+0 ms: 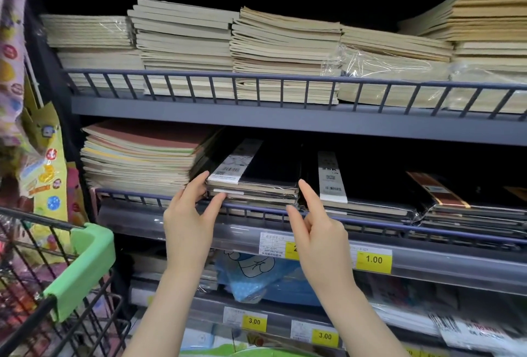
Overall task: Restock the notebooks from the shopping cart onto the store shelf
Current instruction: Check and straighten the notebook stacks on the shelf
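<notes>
A short stack of black notebooks [256, 182] with a white barcode band lies on the middle shelf [285, 124] behind its low rail. My left hand [191, 214] touches the stack's left front corner with straight fingers, thumb against the front edge. My right hand [313, 219] touches the stack's right front corner, index finger straight along its side. Neither hand grips anything. The shopping cart [57, 285] with a green corner guard stands at the lower left; its contents are blurred.
Pastel notebooks [137, 157] are stacked to the left of the black stack, more black wrapped notebooks [370, 197] to the right. Beige notebooks [285, 51] fill the top shelf. Yellow price tags [373, 259] line the rail; lower shelves hold blue packaged goods [256, 274].
</notes>
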The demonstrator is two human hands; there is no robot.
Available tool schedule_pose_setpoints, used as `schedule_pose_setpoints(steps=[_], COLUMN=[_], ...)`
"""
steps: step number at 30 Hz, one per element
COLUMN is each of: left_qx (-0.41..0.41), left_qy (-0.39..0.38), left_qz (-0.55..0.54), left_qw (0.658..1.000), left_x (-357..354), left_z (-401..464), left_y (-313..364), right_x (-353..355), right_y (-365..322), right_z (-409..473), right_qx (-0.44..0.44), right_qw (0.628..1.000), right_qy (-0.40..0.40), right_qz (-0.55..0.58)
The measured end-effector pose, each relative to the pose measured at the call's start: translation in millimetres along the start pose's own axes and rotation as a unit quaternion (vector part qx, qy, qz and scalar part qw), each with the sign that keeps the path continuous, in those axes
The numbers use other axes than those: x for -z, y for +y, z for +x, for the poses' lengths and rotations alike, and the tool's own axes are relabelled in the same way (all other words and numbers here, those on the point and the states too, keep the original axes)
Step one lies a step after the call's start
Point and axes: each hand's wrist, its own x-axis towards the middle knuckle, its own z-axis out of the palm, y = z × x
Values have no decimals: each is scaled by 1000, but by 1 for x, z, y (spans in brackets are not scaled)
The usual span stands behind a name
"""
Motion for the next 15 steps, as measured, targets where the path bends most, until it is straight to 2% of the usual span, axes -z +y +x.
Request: schedule_pose_setpoints(steps=[8,15], left_qx=[-7,-3], left_qy=[36,19], left_qz=[-27,-18], left_qw=[999,1000], left_x=[-6,-7], left_z=[2,6], left_y=[-2,-1], right_x=[-6,-5], right_y=[-6,-9], right_z=[16,16], right_qx=[-47,-58], right_qw=[996,995], right_qy=[69,73], right_qz=[-27,-40])
